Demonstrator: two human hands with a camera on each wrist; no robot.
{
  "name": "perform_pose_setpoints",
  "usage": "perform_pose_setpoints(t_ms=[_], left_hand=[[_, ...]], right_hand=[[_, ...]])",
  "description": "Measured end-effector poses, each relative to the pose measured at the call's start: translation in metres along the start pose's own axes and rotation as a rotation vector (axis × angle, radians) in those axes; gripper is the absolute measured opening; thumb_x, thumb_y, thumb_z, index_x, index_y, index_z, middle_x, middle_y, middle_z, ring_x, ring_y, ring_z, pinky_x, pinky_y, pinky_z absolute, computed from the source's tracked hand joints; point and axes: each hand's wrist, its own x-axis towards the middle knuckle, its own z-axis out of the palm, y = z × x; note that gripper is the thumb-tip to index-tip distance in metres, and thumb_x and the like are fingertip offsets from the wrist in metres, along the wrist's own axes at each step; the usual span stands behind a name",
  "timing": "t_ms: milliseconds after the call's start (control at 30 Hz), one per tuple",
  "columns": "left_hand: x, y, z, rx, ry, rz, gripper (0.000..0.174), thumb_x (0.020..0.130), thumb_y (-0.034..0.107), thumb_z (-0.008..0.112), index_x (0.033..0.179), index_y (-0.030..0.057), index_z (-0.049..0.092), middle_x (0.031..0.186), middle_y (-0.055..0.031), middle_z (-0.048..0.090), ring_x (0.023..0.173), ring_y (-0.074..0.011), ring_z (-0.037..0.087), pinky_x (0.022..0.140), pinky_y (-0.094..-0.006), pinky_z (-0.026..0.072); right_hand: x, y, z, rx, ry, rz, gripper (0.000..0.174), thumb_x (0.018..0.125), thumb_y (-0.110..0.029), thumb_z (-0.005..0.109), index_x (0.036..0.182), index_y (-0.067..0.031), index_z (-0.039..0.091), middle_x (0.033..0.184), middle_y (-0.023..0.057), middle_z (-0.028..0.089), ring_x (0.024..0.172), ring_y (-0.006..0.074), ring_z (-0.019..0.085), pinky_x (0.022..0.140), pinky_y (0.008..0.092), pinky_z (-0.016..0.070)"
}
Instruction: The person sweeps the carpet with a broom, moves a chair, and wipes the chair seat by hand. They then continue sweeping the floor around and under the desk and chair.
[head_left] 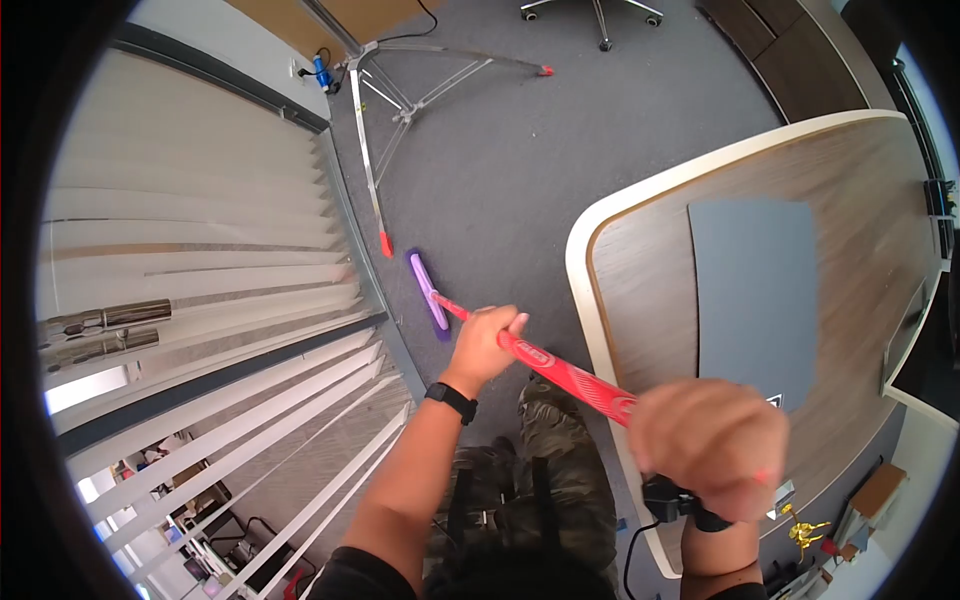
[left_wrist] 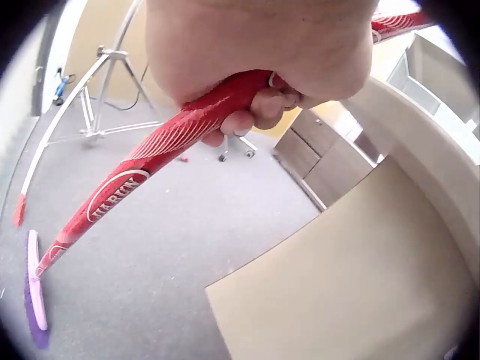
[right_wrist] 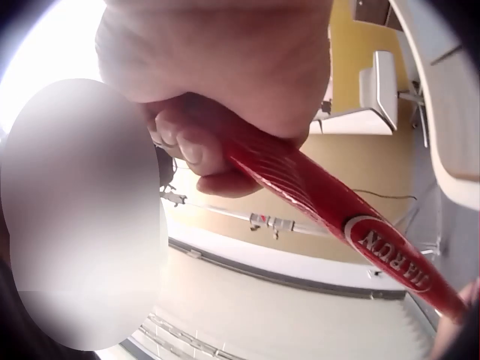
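Observation:
A long red handle (head_left: 570,378) runs down to a purple flat head (head_left: 428,293) that lies on the grey carpet. My left hand (head_left: 490,345) grips the handle partway down, fingers curled round it. My right hand (head_left: 715,440) grips the handle's upper end, close to my body. The left wrist view has the left hand (left_wrist: 255,75) wrapped round the red handle (left_wrist: 150,169), and the purple head (left_wrist: 34,289) is on the floor at lower left. In the right wrist view the right hand (right_wrist: 217,97) holds the red handle (right_wrist: 337,210).
A wooden table (head_left: 640,250) with a white rim stands to the right, with a grey mat (head_left: 755,290) on it. A metal stand with red feet (head_left: 385,110) lies on the carpet ahead. Vertical blinds (head_left: 200,240) line the left. A chair base (head_left: 600,15) is at the far end.

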Motion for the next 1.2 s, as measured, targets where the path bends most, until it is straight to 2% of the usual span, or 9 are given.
perform_pose_setpoints(t_ms=[167, 233, 300, 367, 600, 800, 1033, 1133, 1200], left_hand=[[-0.009, 0.035, -0.028, 0.05, -0.032, -0.011, 0.034, 0.092, 0.018, 0.065, 0.069, 0.0012, 0.047, 0.064, -0.0205, 0.052, 0.067, -0.0444, 0.056, 0.064, -0.0524, 0.0429], [-0.024, 0.013, -0.043, 0.069, -0.054, -0.057, 0.035, 0.093, 0.02, 0.064, 0.07, 0.0005, 0.047, 0.067, -0.0215, 0.053, 0.071, -0.0457, 0.055, 0.065, -0.0526, 0.0424], [-0.041, -0.046, -0.053, 0.089, -0.144, -0.152, 0.034, 0.094, 0.022, 0.062, 0.072, -0.0001, 0.049, 0.07, -0.022, 0.054, 0.074, -0.0464, 0.056, 0.066, -0.053, 0.0423], [-0.035, -0.071, -0.057, 0.103, -0.187, -0.189, 0.033, 0.094, 0.022, 0.061, 0.073, -0.0002, 0.049, 0.071, -0.022, 0.054, 0.075, -0.0466, 0.056, 0.067, -0.0532, 0.0424], [0.044, -0.045, -0.031, 0.057, -0.262, 0.016, 0.029, 0.092, 0.02, 0.061, 0.071, 0.0029, 0.052, 0.068, -0.0205, 0.056, 0.074, -0.0444, 0.058, 0.067, -0.0528, 0.0438], [0.049, 0.02, -0.077, 0.098, -0.184, 0.075, 0.029, 0.092, 0.022, 0.064, 0.07, 0.0062, 0.051, 0.066, -0.0163, 0.058, 0.07, -0.0403, 0.061, 0.065, -0.0521, 0.0441], [0.056, -0.1, -0.09, -0.02, -0.339, 0.014, 0.029, 0.092, 0.022, 0.063, 0.072, 0.0045, 0.051, 0.067, -0.0201, 0.057, 0.071, -0.045, 0.059, 0.066, -0.0558, 0.0447], [0.111, -0.066, -0.072, -0.059, -0.297, 0.122, 0.028, 0.094, 0.023, 0.061, 0.073, 0.0067, 0.051, 0.066, -0.0174, 0.056, 0.069, -0.0418, 0.059, 0.065, -0.0522, 0.0443], [0.144, -0.034, -0.064, -0.101, -0.248, 0.228, 0.028, 0.093, 0.023, 0.062, 0.073, 0.0076, 0.051, 0.065, -0.0163, 0.056, 0.067, -0.0401, 0.059, 0.064, -0.0512, 0.0437]], right_hand=[[0.033, -0.029, -0.009, 0.096, -0.443, -0.125, 0.057, 0.102, -0.043, 0.058, 0.059, -0.0076, 0.047, 0.049, 0.0018, 0.048, 0.042, 0.0161, 0.049, 0.052, 0.0318, 0.0508], [0.009, -0.005, 0.01, 0.107, -0.072, 0.015, 0.034, 0.087, -0.019, 0.068, 0.063, -0.001, 0.05, 0.063, 0.0078, 0.051, 0.06, 0.0296, 0.055, 0.059, 0.0441, 0.0486], [0.016, 0.034, 0.012, -0.009, -0.191, 0.123, 0.031, 0.09, -0.018, 0.064, 0.069, 0.0007, 0.05, 0.066, 0.009, 0.05, 0.068, 0.0308, 0.056, 0.066, 0.0426, 0.0483], [0.013, 0.07, 0.018, 0.058, -0.158, 0.15, 0.053, 0.098, -0.042, 0.062, 0.064, -0.0028, 0.047, 0.069, 0.0086, 0.056, 0.063, 0.0265, 0.054, 0.067, 0.0444, 0.0461], [0.046, 0.03, 0.01, -0.172, 0.158, 0.055, 0.052, 0.097, -0.043, 0.063, 0.062, -0.0083, 0.046, 0.058, 0.0044, 0.051, 0.053, 0.0224, 0.05, 0.062, 0.0431, 0.0478], [0.099, -0.028, 0.007, -0.003, -0.138, -0.082, 0.054, 0.106, -0.034, 0.053, 0.057, -0.0127, 0.043, 0.045, -0.0008, 0.05, 0.035, 0.0113, 0.045, 0.051, 0.0283, 0.0523], [0.131, 0.063, 0.044, -0.039, -0.068, 0.249, 0.043, 0.094, -0.026, 0.061, 0.062, -0.0015, 0.045, 0.071, 0.0141, 0.053, 0.071, 0.0377, 0.055, 0.076, 0.0495, 0.0479], [0.143, 0.036, 0.037, -0.111, 0.013, 0.124, 0.044, 0.097, -0.026, 0.059, 0.061, -0.0028, 0.047, 0.058, 0.0103, 0.049, 0.053, 0.0313, 0.052, 0.063, 0.0488, 0.0486], [0.158, 0.007, 0.039, -0.251, 0.044, -0.01, 0.052, 0.1, -0.032, 0.061, 0.055, -0.0082, 0.048, 0.049, 0.0028, 0.051, 0.042, 0.0161, 0.051, 0.053, 0.0322, 0.052]])
